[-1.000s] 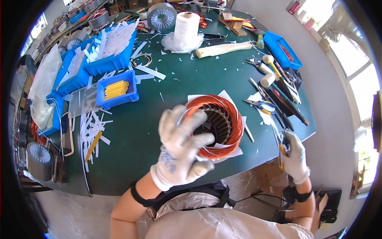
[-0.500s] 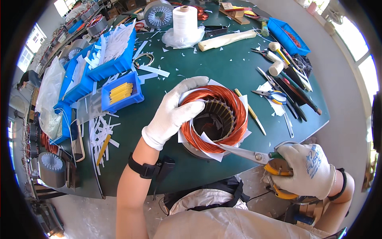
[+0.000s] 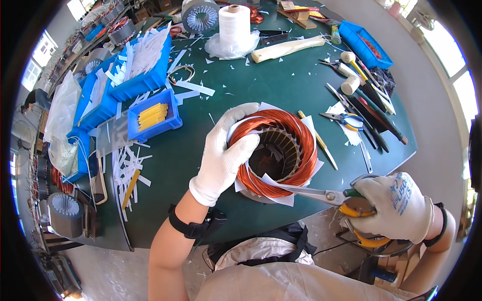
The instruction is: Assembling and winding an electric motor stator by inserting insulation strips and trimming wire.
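A motor stator with a thick ring of copper winding (image 3: 301, 150) stands near the table's front edge, slot liners lining its dark bore. White paper pieces (image 3: 283, 199) stick out around the winding. My gloved left hand (image 3: 225, 153) grips the ring's left side, thumb over the inner rim and fingers behind. In my gloved right hand (image 3: 396, 205) is a pair of scissors (image 3: 330, 197) with yellow and green handles. Its blades point left and reach the paper at the winding's front right; whether they are cutting it I cannot tell.
Blue bins (image 3: 138, 90) of paper strips and a blue tray (image 3: 175, 122) of yellow pieces stand left. A thread spool (image 3: 234, 27) is at the back. Pliers (image 3: 346, 119), a white mallet (image 3: 350, 85) and knives lie right. A yellow-handled tool (image 3: 319, 140) lies behind the stator.
The stator has shifted slightly to the right with my left hand on it. My right hand has moved a little right with the scissors, and their blades now overlap the front paper.
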### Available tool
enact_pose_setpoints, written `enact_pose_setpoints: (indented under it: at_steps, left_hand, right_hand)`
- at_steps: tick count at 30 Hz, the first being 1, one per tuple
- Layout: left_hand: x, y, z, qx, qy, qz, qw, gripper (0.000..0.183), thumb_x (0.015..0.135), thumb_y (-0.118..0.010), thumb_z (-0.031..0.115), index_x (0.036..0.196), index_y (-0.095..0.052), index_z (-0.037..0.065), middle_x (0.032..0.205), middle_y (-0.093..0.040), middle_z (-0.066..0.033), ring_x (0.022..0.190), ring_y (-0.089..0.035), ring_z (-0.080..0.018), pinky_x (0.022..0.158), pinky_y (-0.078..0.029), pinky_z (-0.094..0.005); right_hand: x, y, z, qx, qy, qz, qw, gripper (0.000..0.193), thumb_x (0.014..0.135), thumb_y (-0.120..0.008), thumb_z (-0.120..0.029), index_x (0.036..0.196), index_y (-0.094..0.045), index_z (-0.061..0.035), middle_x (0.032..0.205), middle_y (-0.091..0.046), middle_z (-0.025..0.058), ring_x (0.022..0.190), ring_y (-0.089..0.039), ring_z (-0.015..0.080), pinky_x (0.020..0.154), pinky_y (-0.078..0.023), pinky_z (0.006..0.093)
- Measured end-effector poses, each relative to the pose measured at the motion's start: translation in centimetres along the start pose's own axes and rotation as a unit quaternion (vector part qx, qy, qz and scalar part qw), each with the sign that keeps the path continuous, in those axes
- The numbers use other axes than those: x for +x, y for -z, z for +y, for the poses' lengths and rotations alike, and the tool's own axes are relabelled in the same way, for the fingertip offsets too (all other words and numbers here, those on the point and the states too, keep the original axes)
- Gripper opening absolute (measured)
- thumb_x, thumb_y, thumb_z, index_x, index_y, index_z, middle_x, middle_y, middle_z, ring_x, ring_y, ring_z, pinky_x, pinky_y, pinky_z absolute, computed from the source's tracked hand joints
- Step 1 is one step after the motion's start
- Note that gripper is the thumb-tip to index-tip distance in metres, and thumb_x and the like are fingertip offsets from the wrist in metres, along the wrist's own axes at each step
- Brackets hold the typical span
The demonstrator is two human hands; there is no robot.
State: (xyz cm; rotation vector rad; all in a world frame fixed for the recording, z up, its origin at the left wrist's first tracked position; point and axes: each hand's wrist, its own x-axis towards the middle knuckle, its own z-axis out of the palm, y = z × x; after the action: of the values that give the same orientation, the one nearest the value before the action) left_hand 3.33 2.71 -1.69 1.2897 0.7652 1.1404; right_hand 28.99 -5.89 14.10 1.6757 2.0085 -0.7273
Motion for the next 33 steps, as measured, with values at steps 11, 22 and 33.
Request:
enact_pose_setpoints:
  at_steps: [11,22,33]
  left_hand:
    - [-3.0,-2.7,-1.0,0.077,-0.084,0.116,0.987,0.043,0.092,-0.057,0.004,0.134,-0.049,-0.004,0.124,-0.060,-0.0151,0.111,-0.060,-0.0185,0.099,-0.048,-0.0315]
    - [-4.5,-2.2,0.3,0.078,-0.107,0.142,0.981,0.068,0.102,-0.054,0.044,0.142,-0.039,-0.009,0.137,-0.051,-0.0196,0.127,-0.051,-0.0245,0.111,-0.037,-0.0389]
    - [0.2,-1.7,-1.4,-0.048,-0.045,-0.039,0.997,0.069,0.086,-0.071,0.028,0.140,-0.043,-0.005,0.134,-0.056,-0.0183,0.124,-0.057,-0.0251,0.110,-0.043,-0.0385]
  right_hand:
    - [0.5,1.1,4.0,-0.020,0.333,0.161,0.929,0.050,0.075,-0.083,-0.030,0.117,-0.069,-0.0082,0.100,-0.071,0.0080,0.084,-0.071,0.0215,0.079,-0.058,0.0330]
    - [0.1,3.3,2.0,-0.127,0.071,0.074,0.987,0.041,0.075,-0.077,-0.030,0.106,-0.065,-0.0061,0.095,-0.068,0.0131,0.083,-0.069,0.0262,0.072,-0.054,0.0372]
    - [-1.6,-0.6,3.1,-0.026,0.012,0.072,0.997,0.051,0.065,-0.081,-0.034,0.104,-0.069,-0.0021,0.084,-0.071,0.0135,0.074,-0.070,0.0286,0.073,-0.056,0.0343]
